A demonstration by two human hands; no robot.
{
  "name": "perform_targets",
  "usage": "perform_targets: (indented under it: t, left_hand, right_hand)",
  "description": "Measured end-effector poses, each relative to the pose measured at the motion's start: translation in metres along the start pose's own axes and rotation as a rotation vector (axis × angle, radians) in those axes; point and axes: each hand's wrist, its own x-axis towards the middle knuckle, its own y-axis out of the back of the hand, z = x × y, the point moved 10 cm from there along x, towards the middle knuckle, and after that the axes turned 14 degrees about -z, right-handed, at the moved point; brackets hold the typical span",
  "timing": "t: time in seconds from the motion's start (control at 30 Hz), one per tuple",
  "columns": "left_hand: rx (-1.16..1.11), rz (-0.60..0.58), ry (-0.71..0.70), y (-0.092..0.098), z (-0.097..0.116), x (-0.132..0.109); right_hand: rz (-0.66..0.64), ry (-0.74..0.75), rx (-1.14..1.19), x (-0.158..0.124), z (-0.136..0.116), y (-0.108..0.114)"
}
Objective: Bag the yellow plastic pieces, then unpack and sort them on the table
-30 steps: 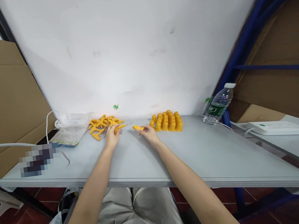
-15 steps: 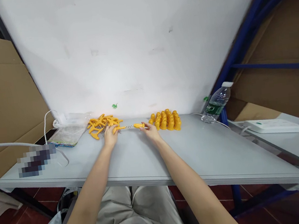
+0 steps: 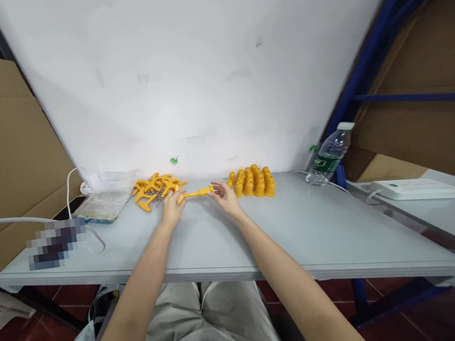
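My left hand (image 3: 172,205) is closed on the yellow T-shaped handle of a corkscrew (image 3: 191,195), whose ridged shank points right. Over its metal spiral sits a yellow bell-shaped sleeve (image 3: 204,191), so the spiral is hidden. The fingertips of my right hand (image 3: 225,197) pinch the flared right end of that sleeve. Behind my left hand lies a pile of yellow corkscrews (image 3: 154,184) with bare metal spirals. Several more yellow sleeves (image 3: 258,182) stand in rows just right of my right hand.
A plastic bag (image 3: 104,205) and white cables lie on the left of the grey table (image 3: 302,228). A water bottle (image 3: 330,154) leans at the right near a blue post. A white power strip (image 3: 416,189) rests on the neighbouring surface. A white panel (image 3: 207,83) rises behind.
The sleeve has moved left over the spiral, which showed between the two pieces before. My right hand has shifted slightly and its fingers are now at the sleeve's flared end.
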Motion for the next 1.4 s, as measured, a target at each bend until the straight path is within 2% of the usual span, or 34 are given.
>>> perform_targets:
  t: [0.17, 0.33, 0.53, 0.73, 0.87, 0.97, 1.1, 1.27, 1.4]
  left_hand:
    - [0.007, 0.048, -0.039, 0.001, 0.001, -0.001]
    - [0.030, 0.052, -0.075, 0.003, 0.004, -0.001]
    - [0.037, 0.055, -0.119, 0.006, 0.014, -0.002]
    - [0.040, 0.056, -0.121, 0.005, 0.015, -0.002]
    - [0.041, 0.068, -0.102, 0.006, 0.011, -0.001]
    - [0.041, 0.086, -0.113, 0.008, 0.011, -0.002]
    - [0.045, 0.091, -0.141, 0.008, 0.015, -0.002]
    - [0.051, 0.088, -0.156, 0.004, 0.021, -0.003]
    - [0.049, 0.067, -0.133, 0.001, 0.020, -0.002]
  right_hand:
    - [-0.088, 0.037, 0.096, 0.003, -0.003, -0.006]
    - [-0.175, 0.005, 0.126, -0.003, -0.012, -0.006]
    - [-0.126, -0.059, 0.069, -0.010, -0.026, 0.000]
    - [-0.033, -0.177, 0.097, -0.013, -0.020, 0.002]
    - [-0.169, -0.238, 0.159, -0.015, -0.020, -0.006]
    - [-0.239, -0.208, 0.192, -0.016, -0.027, -0.009]
    - [-0.216, -0.188, 0.226, -0.016, -0.029, -0.010]
    - [-0.087, -0.303, 0.201, -0.018, -0.018, -0.007]
    - [-0.065, -0.383, 0.166, -0.021, -0.015, -0.003]
